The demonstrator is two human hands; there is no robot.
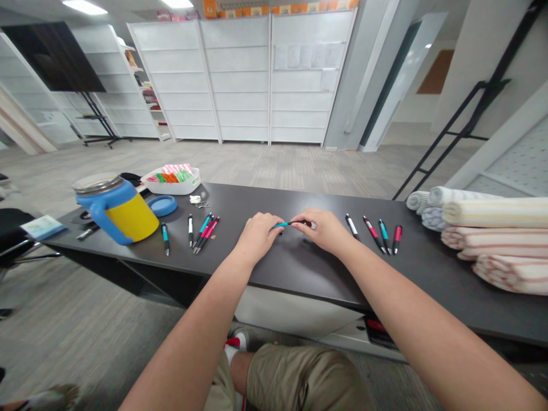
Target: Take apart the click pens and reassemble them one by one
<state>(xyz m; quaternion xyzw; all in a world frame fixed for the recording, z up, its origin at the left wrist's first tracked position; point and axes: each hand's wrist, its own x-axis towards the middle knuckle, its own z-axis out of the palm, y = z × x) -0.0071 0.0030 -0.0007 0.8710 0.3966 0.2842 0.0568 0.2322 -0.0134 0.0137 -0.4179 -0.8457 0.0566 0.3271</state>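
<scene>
Both my hands meet at the middle of the dark table (299,268), holding one pen (286,224) between them. My left hand (257,231) pinches its teal end with fingers closed. My right hand (323,228) grips the dark and red end, fingers curled. The pen lies level just above the tabletop. Several pens (201,231) lie in a row to the left of my hands, and several more pens (377,231) lie to the right.
A yellow mug with a blue handle and metal lid (117,211) stands at the table's left, a blue round lid (163,205) behind it. A white tray of coloured items (173,178) sits at the back left. Rolled towels (492,234) are stacked at the right.
</scene>
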